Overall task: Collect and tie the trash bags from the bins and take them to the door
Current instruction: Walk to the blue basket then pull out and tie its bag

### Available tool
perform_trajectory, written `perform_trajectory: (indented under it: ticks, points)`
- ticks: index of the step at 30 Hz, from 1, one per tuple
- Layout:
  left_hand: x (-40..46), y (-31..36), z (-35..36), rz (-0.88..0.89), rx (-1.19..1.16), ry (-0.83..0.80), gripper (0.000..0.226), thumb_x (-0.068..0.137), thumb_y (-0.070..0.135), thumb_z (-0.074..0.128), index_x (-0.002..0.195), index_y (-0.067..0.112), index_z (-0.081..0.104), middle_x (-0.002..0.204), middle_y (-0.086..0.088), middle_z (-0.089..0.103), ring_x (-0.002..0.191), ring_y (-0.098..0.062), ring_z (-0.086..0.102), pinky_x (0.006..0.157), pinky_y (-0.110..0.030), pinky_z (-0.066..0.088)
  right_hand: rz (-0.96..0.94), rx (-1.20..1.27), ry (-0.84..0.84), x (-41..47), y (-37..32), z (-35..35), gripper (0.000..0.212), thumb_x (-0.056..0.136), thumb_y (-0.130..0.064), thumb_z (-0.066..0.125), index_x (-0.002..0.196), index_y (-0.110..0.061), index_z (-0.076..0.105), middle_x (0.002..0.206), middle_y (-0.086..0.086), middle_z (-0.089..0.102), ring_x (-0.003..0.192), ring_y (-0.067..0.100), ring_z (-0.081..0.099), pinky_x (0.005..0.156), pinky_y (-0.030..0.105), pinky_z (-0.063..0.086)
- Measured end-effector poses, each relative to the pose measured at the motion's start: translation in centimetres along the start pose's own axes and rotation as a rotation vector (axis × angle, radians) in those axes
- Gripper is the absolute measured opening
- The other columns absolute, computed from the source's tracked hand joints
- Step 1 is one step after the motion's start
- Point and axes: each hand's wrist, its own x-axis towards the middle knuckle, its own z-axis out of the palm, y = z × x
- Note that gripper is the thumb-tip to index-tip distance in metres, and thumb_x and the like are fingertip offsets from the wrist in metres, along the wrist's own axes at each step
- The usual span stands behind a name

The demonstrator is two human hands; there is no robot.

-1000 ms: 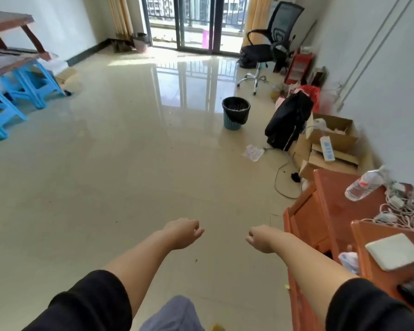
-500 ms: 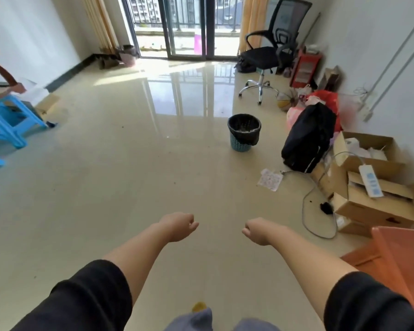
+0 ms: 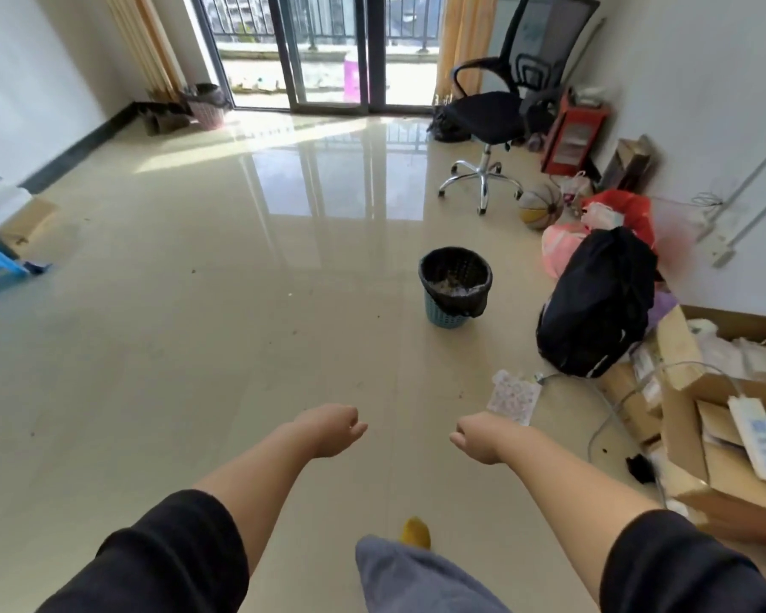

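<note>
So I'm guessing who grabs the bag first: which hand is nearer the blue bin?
Right. The right hand is below the bin; the left hand is further left.

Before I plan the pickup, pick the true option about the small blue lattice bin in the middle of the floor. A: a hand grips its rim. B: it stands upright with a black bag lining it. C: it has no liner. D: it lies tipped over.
B: the small blue lattice bin stands upright, its black bag folded over the rim.
</note>
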Motion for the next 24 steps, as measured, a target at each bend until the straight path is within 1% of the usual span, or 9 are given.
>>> perform_trajectory:
  ticks: [5, 7, 9, 12, 14, 17, 18, 21, 24]
  points:
    - [8.7, 1.0, -7.5, 0.053, -0.005, 0.001, 0.044, 0.1, 0.042, 0.029, 0.122, 0.011, 0.052, 0.12, -0.01, 0.06, 0.109, -0.029, 0.057, 0.081, -0.035, 0.042, 0.046, 0.035, -0.034, 7.3, 3.3, -8.0, 0.049, 0.101, -0.037, 0.025, 0.127, -0.003, 0.051, 0.132, 0.017, 0.054, 0.119, 0.034, 0.052, 0.099, 0.038, 0.042]
    - [12.2, 0.8, -10.1, 0.069, 0.002, -0.008, 0.045, 0.099, 0.043, 0.029, 0.122, 0.012, 0.052, 0.12, -0.01, 0.061, 0.109, -0.029, 0.057, 0.082, -0.035, 0.043, 0.053, 0.043, -0.03, 9.7, 4.2, -10.9, 0.048, 0.101, -0.037, 0.025, 0.127, -0.005, 0.05, 0.133, 0.015, 0.053, 0.119, 0.033, 0.051, 0.099, 0.038, 0.042]
    - [16.2, 0.1, -12.4, 0.086, 0.023, -0.01, 0.045, 0.099, 0.043, 0.029, 0.121, 0.011, 0.053, 0.12, -0.011, 0.061, 0.108, -0.03, 0.057, 0.086, -0.036, 0.044, 0.075, 0.066, -0.012, 12.0, 4.9, -13.7, 0.046, 0.101, -0.036, 0.024, 0.128, -0.008, 0.049, 0.135, 0.011, 0.051, 0.121, 0.032, 0.05, 0.097, 0.036, 0.041]
    - [22.4, -1.0, -15.7, 0.127, 0.084, -0.022, 0.046, 0.099, 0.043, 0.03, 0.12, 0.009, 0.054, 0.117, -0.011, 0.062, 0.1, -0.028, 0.058, 0.081, -0.034, 0.044, 0.127, 0.133, -0.028, 16.8, 6.6, -16.5, 0.045, 0.101, -0.037, 0.026, 0.125, -0.007, 0.05, 0.132, 0.015, 0.053, 0.118, 0.032, 0.052, 0.094, 0.038, 0.042]
    - [26.9, -1.7, -18.1, 0.161, 0.115, -0.04, 0.046, 0.099, 0.044, 0.029, 0.119, 0.01, 0.054, 0.116, -0.01, 0.063, 0.099, -0.027, 0.059, 0.08, -0.034, 0.044, 0.168, 0.185, -0.025, 20.5, 7.8, -18.2, 0.045, 0.1, -0.036, 0.027, 0.121, -0.006, 0.052, 0.128, 0.015, 0.056, 0.114, 0.033, 0.053, 0.094, 0.039, 0.043]
    - [33.4, -2.8, -22.2, 0.219, 0.142, -0.081, 0.046, 0.099, 0.044, 0.028, 0.118, 0.01, 0.053, 0.116, -0.01, 0.062, 0.096, -0.026, 0.057, 0.078, -0.033, 0.04, 0.234, 0.237, -0.046, 25.5, 9.1, -21.2, 0.043, 0.101, -0.034, 0.026, 0.123, -0.005, 0.05, 0.13, 0.016, 0.054, 0.116, 0.032, 0.052, 0.089, 0.035, 0.04]
    - [35.5, -3.2, -23.7, 0.232, 0.153, -0.102, 0.046, 0.1, 0.044, 0.028, 0.119, 0.01, 0.053, 0.117, -0.01, 0.062, 0.098, -0.026, 0.057, 0.078, -0.032, 0.039, 0.259, 0.271, -0.057, 27.0, 9.3, -22.2, 0.043, 0.101, -0.034, 0.026, 0.124, -0.005, 0.049, 0.13, 0.015, 0.053, 0.117, 0.032, 0.052, 0.088, 0.035, 0.039]
    - [42.0, -4.0, -28.1, 0.266, 0.177, -0.134, 0.047, 0.1, 0.044, 0.027, 0.122, 0.011, 0.052, 0.12, -0.009, 0.061, 0.108, -0.029, 0.058, 0.084, -0.035, 0.043, 0.285, 0.392, -0.053, 32.1, 10.4, -25.4, 0.042, 0.102, -0.034, 0.027, 0.122, -0.005, 0.048, 0.129, 0.016, 0.053, 0.116, 0.032, 0.052, 0.088, 0.034, 0.039]
    - [47.9, -4.3, -30.6, 0.26, 0.163, -0.172, 0.047, 0.1, 0.043, 0.028, 0.122, 0.011, 0.053, 0.121, -0.009, 0.061, 0.109, -0.028, 0.058, 0.09, -0.037, 0.046, 0.308, 0.489, -0.049, 36.5, 11.8, -27.8, 0.04, 0.101, -0.035, 0.029, 0.117, -0.005, 0.05, 0.125, 0.017, 0.055, 0.112, 0.032, 0.053, 0.083, 0.033, 0.038]
